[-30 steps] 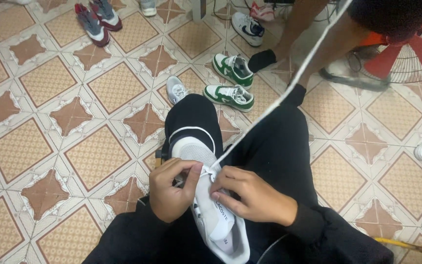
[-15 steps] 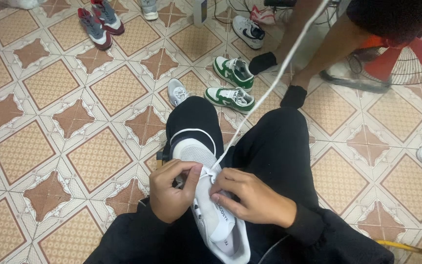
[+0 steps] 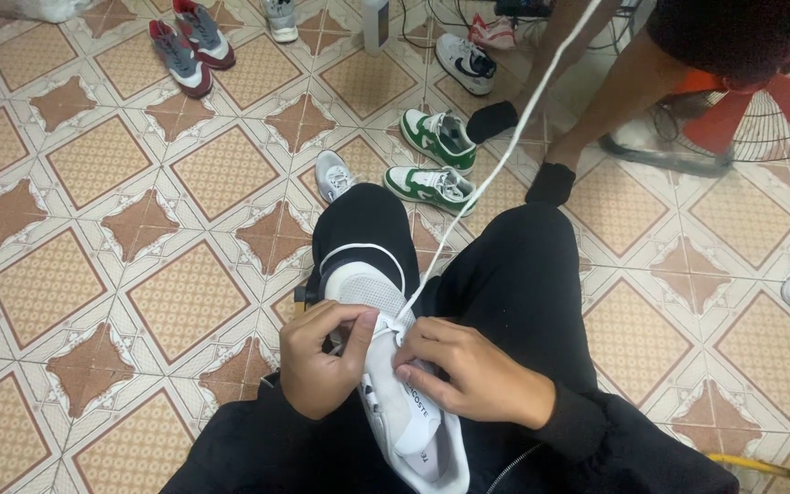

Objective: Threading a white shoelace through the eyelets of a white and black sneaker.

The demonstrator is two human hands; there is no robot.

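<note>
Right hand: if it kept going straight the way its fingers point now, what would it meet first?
The right hand points left across the white sneaker, so it would likely first meet the left hand, gripping the sneaker's other side. Their fingertips look nearly touching by the white lace; depth is unclear.

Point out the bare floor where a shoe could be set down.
Widest free patch: the tiled floor left of the left hand, below the red-grey pair. Crowded: ahead, around the green-white pair and the other person's feet.
</note>
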